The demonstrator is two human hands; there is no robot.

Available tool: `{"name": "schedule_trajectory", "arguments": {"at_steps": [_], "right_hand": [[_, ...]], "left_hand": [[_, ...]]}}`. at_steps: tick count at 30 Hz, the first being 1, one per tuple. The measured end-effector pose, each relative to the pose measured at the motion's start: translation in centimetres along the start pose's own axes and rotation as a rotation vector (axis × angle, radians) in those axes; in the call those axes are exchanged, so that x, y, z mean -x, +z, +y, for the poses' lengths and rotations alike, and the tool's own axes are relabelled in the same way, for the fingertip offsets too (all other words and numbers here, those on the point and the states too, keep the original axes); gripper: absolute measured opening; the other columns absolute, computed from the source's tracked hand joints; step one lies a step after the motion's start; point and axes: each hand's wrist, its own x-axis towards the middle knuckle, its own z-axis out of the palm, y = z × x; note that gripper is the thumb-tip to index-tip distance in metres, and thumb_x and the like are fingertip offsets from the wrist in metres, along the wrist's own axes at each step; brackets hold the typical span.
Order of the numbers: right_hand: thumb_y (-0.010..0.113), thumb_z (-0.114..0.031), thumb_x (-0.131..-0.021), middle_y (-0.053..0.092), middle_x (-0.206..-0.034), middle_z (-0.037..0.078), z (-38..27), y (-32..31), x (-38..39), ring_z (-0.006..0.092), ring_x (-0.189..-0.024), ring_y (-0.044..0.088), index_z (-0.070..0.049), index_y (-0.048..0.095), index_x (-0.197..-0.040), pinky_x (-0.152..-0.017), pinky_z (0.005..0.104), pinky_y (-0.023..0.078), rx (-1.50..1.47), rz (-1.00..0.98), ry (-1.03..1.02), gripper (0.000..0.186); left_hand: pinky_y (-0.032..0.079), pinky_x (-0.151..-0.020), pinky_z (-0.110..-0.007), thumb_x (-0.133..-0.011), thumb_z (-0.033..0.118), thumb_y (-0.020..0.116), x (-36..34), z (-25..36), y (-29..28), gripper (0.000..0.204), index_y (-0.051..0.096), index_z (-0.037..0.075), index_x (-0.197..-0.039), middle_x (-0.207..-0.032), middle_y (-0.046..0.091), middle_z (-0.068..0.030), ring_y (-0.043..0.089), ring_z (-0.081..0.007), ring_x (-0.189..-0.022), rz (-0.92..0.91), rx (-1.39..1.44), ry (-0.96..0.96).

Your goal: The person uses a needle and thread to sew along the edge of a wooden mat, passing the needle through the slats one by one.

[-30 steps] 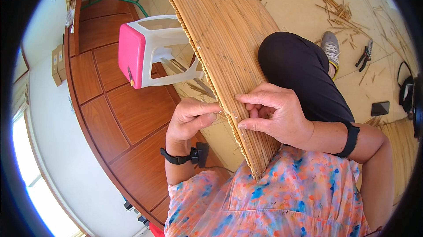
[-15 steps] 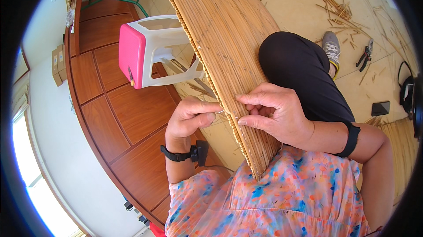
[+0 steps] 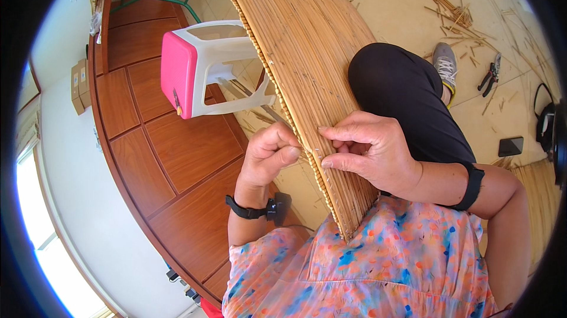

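A large panel of tightly bound straw-coloured stalks (image 3: pixel 307 64) stands tilted between my arms, its lower tip against my patterned shirt. Beaded stalk ends line its left edge, and small pale stitches run beside that edge near my hands. On the left side, my left hand (image 3: pixel 269 154) is closed in a pinch at the edge; what its fingertips hold is hidden. My right hand (image 3: pixel 375 147) grips the panel's broad face, its curled fingers and thumb pressed on the stalks close to the stitches, thumb and forefinger apart.
A pink-topped white stool (image 3: pixel 178 74) holds a small pointed tool (image 3: pixel 177 102). Wooden panelling (image 3: pixel 186 147) curves along the left. On the tiled floor lie cut stalks (image 3: pixel 452 14), pruning shears (image 3: pixel 489 74) and a dark flat phone-like object (image 3: pixel 511 147). My bent knee (image 3: pixel 393 76) touches the panel.
My left hand has shifted slightly right and up against the panel's edge, its fingers curling more. The thin pale piece at its fingertips no longer shows. My right hand has barely moved.
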Motion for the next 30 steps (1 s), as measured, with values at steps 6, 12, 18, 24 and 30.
{"name": "schedule_trajectory", "arguments": {"at_steps": [6,12,18,24,30], "right_hand": [[0.085,-0.008,-0.068,0.062,-0.075,0.007,-0.1,-0.2,0.0,0.0120,-0.064,0.059,-0.002,0.071,-0.103,-0.057,0.0240,0.048,0.016,-0.014,-0.001,0.037],[0.084,-0.006,-0.069,0.062,-0.076,0.006,0.1,-0.3,0.0,0.0108,-0.065,0.059,-0.002,0.071,-0.104,-0.058,0.0236,0.049,-0.006,-0.027,0.021,0.038],[0.084,-0.004,-0.069,0.060,-0.080,0.005,-0.1,-0.2,0.0,0.0084,-0.068,0.057,-0.001,0.068,-0.109,-0.061,0.0221,0.051,-0.047,-0.043,0.038,0.044],[0.083,-0.003,-0.070,0.056,-0.088,0.004,-0.5,-0.4,-0.4,0.0075,-0.075,0.056,0.001,0.057,-0.126,-0.065,0.0204,0.052,-0.117,-0.082,0.198,0.062],[0.083,-0.003,-0.070,0.055,-0.088,0.004,-0.5,-0.6,-0.4,0.0069,-0.074,0.054,0.001,0.056,-0.128,-0.066,0.0204,0.052,-0.135,-0.105,0.234,0.064]], "left_hand": [[0.035,-0.055,-0.020,-0.092,0.003,0.061,-0.3,-0.1,0.8,0.008,0.053,0.003,-0.095,-0.076,0.058,0.0014,0.044,-0.0043,-0.061,0.056,0.014,0.047],[0.039,-0.054,-0.022,-0.090,0.000,0.062,-0.1,2.4,-0.3,0.004,0.059,0.001,-0.093,-0.069,0.057,-0.0013,0.050,-0.0076,-0.060,-0.005,-0.358,0.078],[0.043,-0.052,-0.025,-0.087,-0.003,0.061,0.5,3.8,0.1,0.006,0.063,0.001,-0.091,-0.065,0.057,-0.0026,0.055,-0.0097,-0.057,0.048,-0.619,-0.062],[0.041,-0.049,-0.028,-0.082,-0.005,0.061,0.1,3.9,0.6,0.011,0.063,0.004,-0.088,-0.062,0.055,-0.0072,0.056,-0.0168,-0.052,0.034,-0.790,0.082],[0.039,-0.045,-0.022,-0.082,-0.006,0.060,-0.1,3.3,1.1,0.006,0.060,0.001,-0.082,-0.057,0.057,-0.0023,0.054,-0.0075,-0.049,0.069,-0.848,0.151]]}}
